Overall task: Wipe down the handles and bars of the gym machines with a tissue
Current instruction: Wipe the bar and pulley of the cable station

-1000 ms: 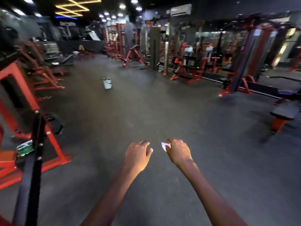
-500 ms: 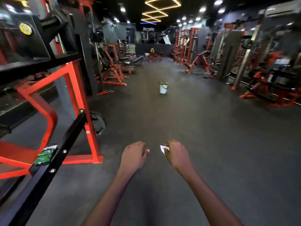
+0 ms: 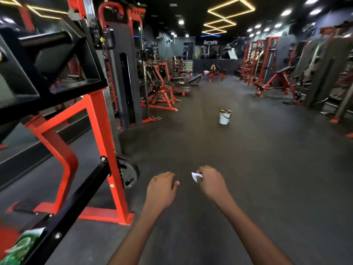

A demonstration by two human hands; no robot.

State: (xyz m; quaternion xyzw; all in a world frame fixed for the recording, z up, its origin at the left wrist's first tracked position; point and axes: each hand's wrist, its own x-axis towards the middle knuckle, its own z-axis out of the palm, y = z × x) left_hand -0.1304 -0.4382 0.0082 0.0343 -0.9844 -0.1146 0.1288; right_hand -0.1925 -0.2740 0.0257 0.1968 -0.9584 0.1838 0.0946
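right hand (image 3: pixel 210 181): pinching a white tissue (image 3: pixel 196 176)
left hand (image 3: pixel 162 186): loosely curled, holding nothing
machine (image 3: pixel 107 142): beside left hand, untouched

Two hands (image 3: pixel 162 186), one tissue (image 3: pixel 196 176), one white bucket (image 3: pixel 224 116), one green packet (image 3: pixel 21 245), perhaps a dozen blurred machines

The tissue (image 3: pixel 196 176) in the right hand (image 3: pixel 211 181) is showing white. To the left of the left hand (image 3: pixel 162 186), the machine frame (image 3: pixel 107 142) is showing bright red, and its slanting bar (image 3: pixel 76 205) is showing black. The round weight plate (image 3: pixel 127 172) beside the frame is looking black. The packet (image 3: pixel 23 245) on the bar is showing green with white. Far ahead of both hands, the bucket (image 3: pixel 224 117) is showing white, standing on the dark grey floor (image 3: pixel 267 169).
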